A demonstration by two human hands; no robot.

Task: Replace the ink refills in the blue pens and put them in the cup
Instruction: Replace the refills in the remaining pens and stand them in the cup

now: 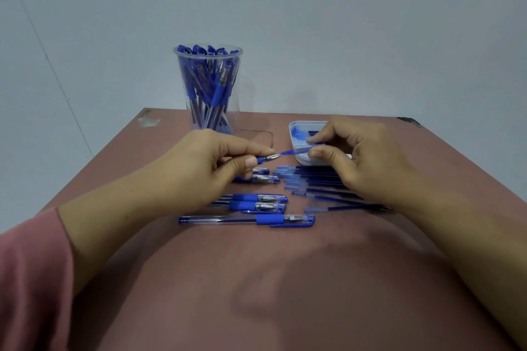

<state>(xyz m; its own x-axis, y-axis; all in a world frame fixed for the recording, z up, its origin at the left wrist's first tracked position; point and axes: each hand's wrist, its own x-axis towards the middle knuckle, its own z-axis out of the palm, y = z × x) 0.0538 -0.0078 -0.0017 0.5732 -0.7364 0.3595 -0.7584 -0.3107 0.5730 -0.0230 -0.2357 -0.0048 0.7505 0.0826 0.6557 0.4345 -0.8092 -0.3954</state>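
Pull the blue piece (296,150) straight off the pen (266,158), not sideways, so the tip won't bend. The left hand (199,162) pinches the pen near its tip; the right hand (362,157) pinches the blue piece, both held up close together in front of the cup (232,105).
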